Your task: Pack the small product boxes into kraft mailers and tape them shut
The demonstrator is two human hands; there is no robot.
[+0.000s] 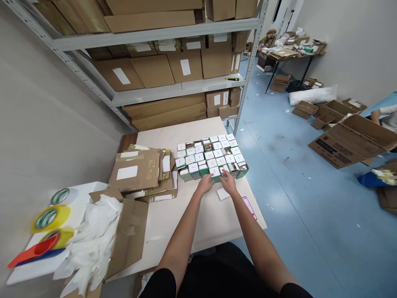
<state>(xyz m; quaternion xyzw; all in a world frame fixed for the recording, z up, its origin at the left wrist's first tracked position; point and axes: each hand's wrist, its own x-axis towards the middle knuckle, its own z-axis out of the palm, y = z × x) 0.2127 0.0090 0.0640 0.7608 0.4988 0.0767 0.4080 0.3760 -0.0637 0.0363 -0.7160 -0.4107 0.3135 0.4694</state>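
Observation:
Many small white-topped cardboard boxes [198,157] with green sides stand upright, packed in rows on the table. Several have open tops with shiny or brown contents showing. At the front row, my left hand [205,184] has its fingers closed against the front edge of a small box [214,170]. Just to its right, my right hand [228,182] has thumb and fingers around the top of a neighbouring small box; its fingertips partly cover that box. A white slip of card [222,194] lies beneath my right hand. A phone [249,207] with a lit screen rests beside my right forearm.
Flattened cardboard boxes [138,169] are stacked left. An open carton [128,236] with white wrapping stands near tape rolls [51,218] and a red tape dispenser [34,251]. Behind the table rises a metal shelf [161,93] of cartons. Right, a person's arm [376,116] shows near a large carton [347,142].

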